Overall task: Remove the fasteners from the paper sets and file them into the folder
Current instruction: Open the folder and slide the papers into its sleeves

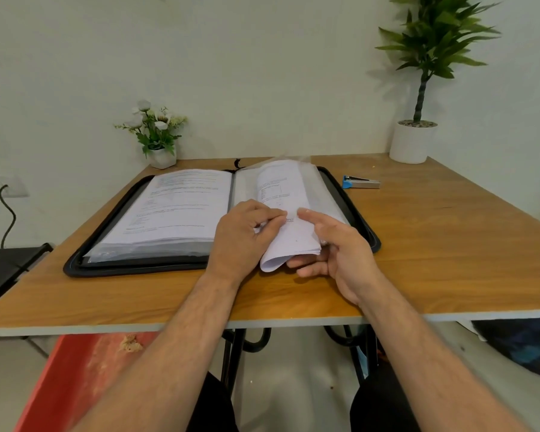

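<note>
A black zip folder [106, 213] lies open on the wooden table [449, 244], its left side showing printed pages in clear sleeves. On the right side a curled set of white paper [289, 235] sits partly inside a clear plastic sleeve [312, 179]. My left hand [243, 235] grips the left edge of the paper set with curled fingers. My right hand [337, 247] holds the set from the right and below, its fingers under the lower edge and its index finger stretched over the top. No fastener is visible on the paper.
A blue and silver staple remover [360, 182] lies on the table right of the folder. A small flower pot [162, 157] stands at the back left and a tall potted plant [413, 141] at the back right. A black chair [10, 266] sits left of the table.
</note>
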